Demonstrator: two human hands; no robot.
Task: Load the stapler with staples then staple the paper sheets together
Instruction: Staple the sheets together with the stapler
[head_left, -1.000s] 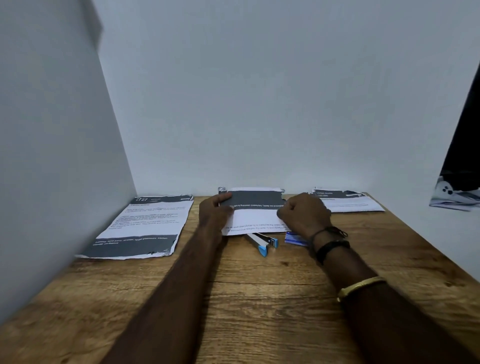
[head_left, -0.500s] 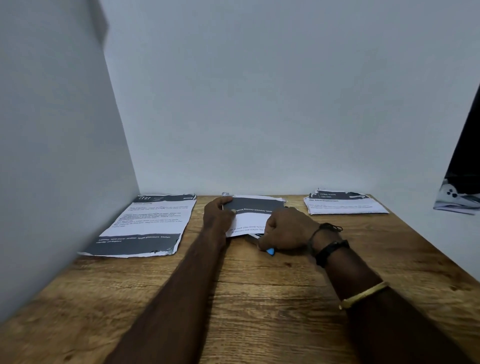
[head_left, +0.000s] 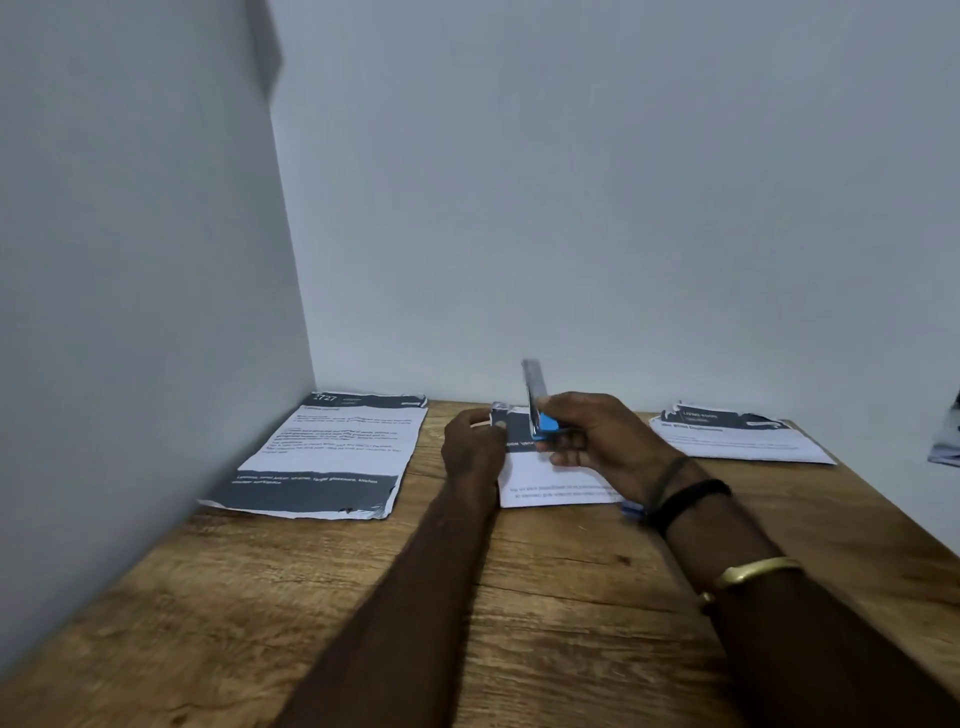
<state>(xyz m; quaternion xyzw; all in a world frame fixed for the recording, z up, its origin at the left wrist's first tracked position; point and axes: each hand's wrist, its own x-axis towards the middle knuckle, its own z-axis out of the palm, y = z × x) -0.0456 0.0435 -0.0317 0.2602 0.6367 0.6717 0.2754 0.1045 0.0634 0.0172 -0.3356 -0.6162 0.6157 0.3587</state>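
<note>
Through the head camera I took the white paper sheets with a dark printed band (head_left: 556, 480) as my marker; they lay flat on the brown wooden table (head_left: 519, 623), close to the pale back wall (head_left: 571, 208). The left hand (head_left: 475, 441) sat at the sheets' far left corner, its thumb on top of the dark band and its fingers curled at the edge, pinching the paper there. The right hand (head_left: 597, 436) hovered just above the far part of the sheets, fingers curled round the small blue and silver metal stapler (head_left: 545, 423). I saw the stapler clear of the paper, its blue body lying in the fingers and its silver top arm swung up almost upright, blurred at the tip. I could not tell whether any staples sat inside it. At the sheets' near right corner a small blue box (head_left: 634, 509) peeped out from beneath the right wrist, which wore black bands (head_left: 685, 499), with a gold bangle (head_left: 753, 569) lower on the forearm. Left of the sheets, well apart, lay a larger printed page with torn edges (head_left: 332, 452); right of them, also apart, lay another printed stack (head_left: 737, 436).
</note>
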